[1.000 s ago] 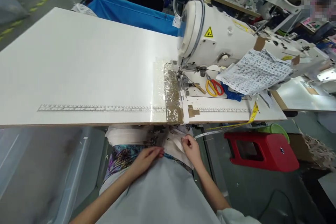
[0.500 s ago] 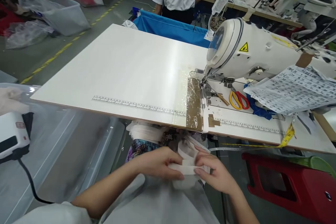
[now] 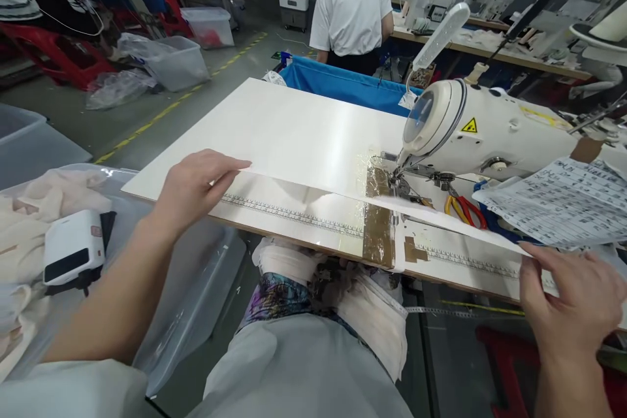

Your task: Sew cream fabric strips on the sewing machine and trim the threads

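A long white strip (image 3: 337, 192), which looks like elastic or fabric band, is stretched between my two hands above the sewing table (image 3: 294, 121). My left hand (image 3: 196, 183) pinches one end over the table's front left part. My right hand (image 3: 571, 287) pinches the other end past the right ruler marks. The strip's middle crosses in front of the needle area of the white sewing machine (image 3: 455, 124). Below it, a printed ruler scale (image 3: 294, 214) runs along the table's front edge. Pale cloth (image 3: 375, 313) lies over my lap.
Scissors with red and yellow handles (image 3: 463, 210) lie under the machine arm beside handwritten sheets (image 3: 553, 196). At left, a clear bin (image 3: 196, 313) carries pale fabric (image 3: 59, 199) and a white device (image 3: 73, 248). Behind the table are a blue cloth bin (image 3: 343, 81) and a person (image 3: 350, 6).
My hands have risen from my lap and spread far apart, drawing the gathered white strip out straight above the table. The view has tilted upward and shifted left.
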Motion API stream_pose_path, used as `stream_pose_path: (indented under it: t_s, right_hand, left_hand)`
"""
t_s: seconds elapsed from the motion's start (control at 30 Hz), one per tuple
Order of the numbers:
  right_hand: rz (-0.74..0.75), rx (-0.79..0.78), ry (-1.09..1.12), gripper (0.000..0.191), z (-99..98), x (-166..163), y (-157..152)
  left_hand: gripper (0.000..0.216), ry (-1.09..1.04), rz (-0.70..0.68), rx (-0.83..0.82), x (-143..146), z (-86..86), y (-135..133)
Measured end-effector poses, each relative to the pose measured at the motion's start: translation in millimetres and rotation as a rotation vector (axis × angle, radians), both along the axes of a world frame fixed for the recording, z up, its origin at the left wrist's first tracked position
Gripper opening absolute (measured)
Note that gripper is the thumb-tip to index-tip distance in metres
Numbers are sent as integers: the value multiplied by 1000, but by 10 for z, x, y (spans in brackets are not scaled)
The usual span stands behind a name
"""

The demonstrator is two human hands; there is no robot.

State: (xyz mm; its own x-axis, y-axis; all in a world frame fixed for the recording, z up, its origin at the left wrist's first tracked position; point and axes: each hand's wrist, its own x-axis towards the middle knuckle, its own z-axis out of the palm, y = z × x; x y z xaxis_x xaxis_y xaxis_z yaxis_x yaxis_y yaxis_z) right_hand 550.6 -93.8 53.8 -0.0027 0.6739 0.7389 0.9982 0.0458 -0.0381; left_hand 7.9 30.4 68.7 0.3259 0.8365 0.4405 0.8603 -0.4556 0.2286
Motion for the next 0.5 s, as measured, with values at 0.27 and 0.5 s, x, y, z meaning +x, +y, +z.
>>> stream_pose_path:
  t_s: [0.27,0.5]
  right_hand:
    - [152,-216,-140,43,-779,-172,-217]
    - [219,-193,-58,59,-964,-365,-282]
  left_hand:
    - [43,139,80,-2,-49,-791,-210]
    - [49,151,317,17,436,-904,-654]
